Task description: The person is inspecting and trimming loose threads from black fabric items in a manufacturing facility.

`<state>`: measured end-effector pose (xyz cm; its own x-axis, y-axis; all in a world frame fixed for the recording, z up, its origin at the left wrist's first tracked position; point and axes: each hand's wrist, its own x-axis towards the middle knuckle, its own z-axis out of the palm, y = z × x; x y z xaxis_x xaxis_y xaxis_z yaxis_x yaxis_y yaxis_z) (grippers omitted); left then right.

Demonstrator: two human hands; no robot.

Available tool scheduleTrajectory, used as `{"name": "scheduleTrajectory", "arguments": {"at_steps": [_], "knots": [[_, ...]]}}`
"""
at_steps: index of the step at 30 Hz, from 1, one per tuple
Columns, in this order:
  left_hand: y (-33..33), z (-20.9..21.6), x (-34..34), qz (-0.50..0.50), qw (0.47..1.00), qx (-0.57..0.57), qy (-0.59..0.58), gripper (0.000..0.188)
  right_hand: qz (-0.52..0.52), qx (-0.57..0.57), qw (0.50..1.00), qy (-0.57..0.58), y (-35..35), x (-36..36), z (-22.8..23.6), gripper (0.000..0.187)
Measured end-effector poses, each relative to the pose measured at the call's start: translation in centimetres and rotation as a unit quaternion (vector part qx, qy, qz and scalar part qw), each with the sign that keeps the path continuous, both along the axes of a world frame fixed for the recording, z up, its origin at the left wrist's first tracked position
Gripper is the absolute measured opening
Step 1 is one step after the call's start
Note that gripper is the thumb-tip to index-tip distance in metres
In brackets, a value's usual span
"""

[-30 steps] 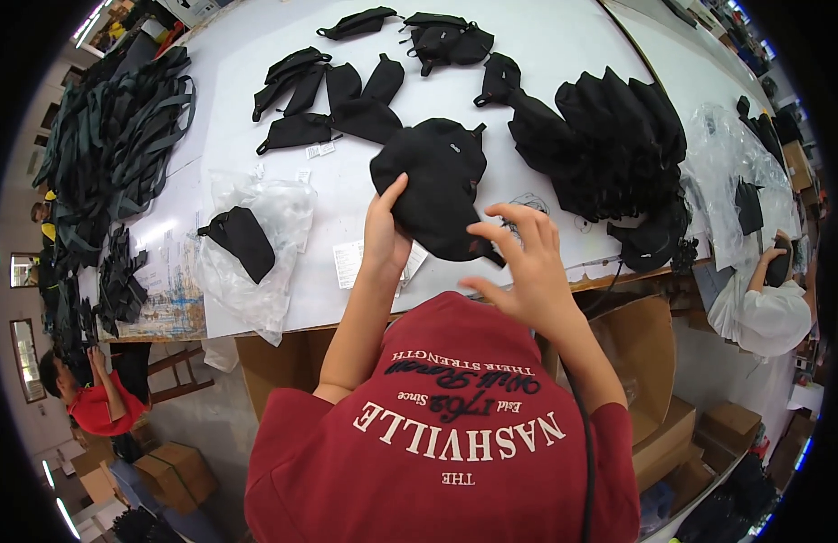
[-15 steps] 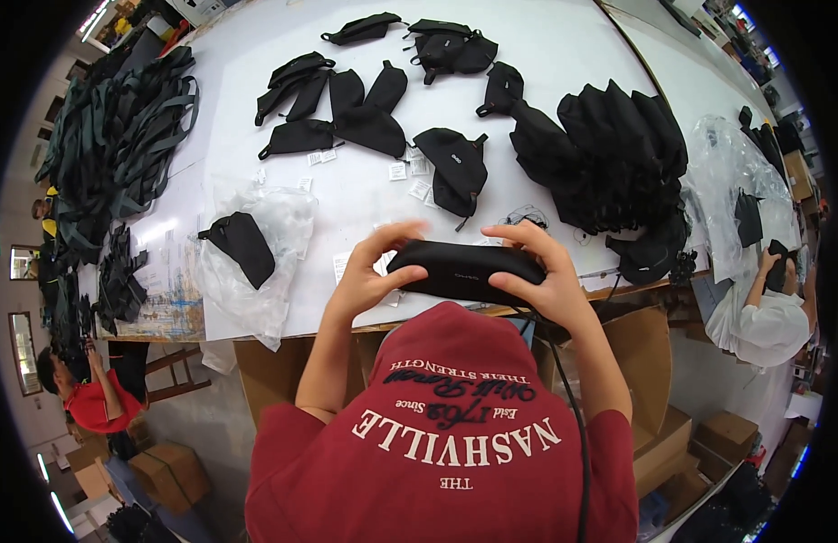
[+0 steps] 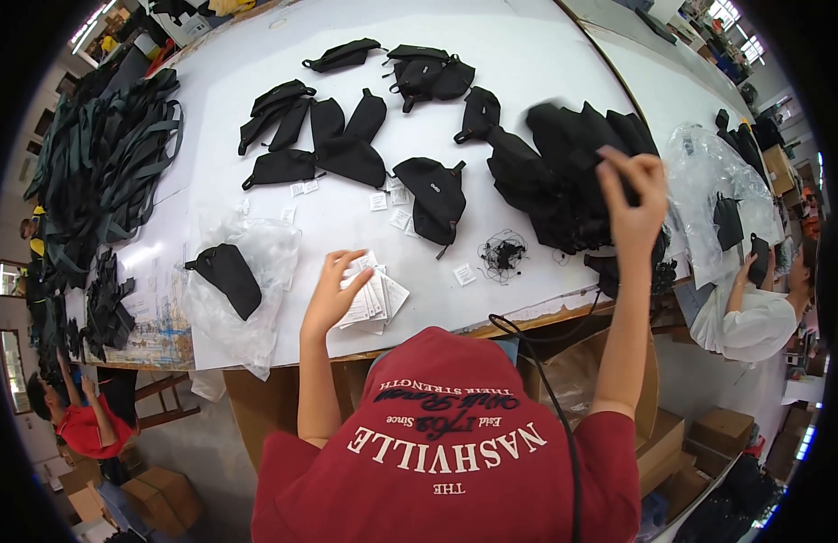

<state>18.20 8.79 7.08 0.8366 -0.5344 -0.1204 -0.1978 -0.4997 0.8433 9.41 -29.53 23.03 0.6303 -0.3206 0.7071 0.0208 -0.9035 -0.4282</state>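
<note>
Head view, clock directions from picture centre. The hands are now working apart, no longer sharing one pouch. At 9 o'clock the left hand [image 3: 330, 291] is touching stacked white labels [image 3: 376, 304]; whether its fingers are pinching one is remaining unclear. At 2 o'clock the right hand [image 3: 636, 201] is hovering over piled black pouches [image 3: 559, 204], fingers seemingly parted, grip uncertain. A blurred black shape [image 3: 555, 116] is suggesting that the pouch is joining the pile.
</note>
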Motion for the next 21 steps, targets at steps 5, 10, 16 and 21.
{"name": "scheduleTrajectory", "arguments": {"at_steps": [5, 10, 16, 21], "knots": [[3.4, -6.2, -0.9, 0.132, 0.957, 0.242, -0.092, 0.072, -0.146, -0.158, 0.977, 0.005, -10.5, 2.6, -3.4, 0.029], [3.8, -11.4, -3.1, 0.229, 0.921, 0.291, -0.124, 0.092, -0.15, -0.214, 0.96, 0.104, -9.0, 2.6, -5.7, 0.03], [3.7, -13.3, -3.8, 0.331, 0.912, 0.199, -0.135, 0.095, 0.184, 0.162, 0.889, 0.386, -0.5, 0.8, -14.7, 0.013], [4.4, -13.4, -4.4, 0.353, 0.908, 0.213, -0.076, 0.092, 0.137, 0.08, 0.864, 0.477, 3.6, -1.3, -22.5, 0.014]]}}
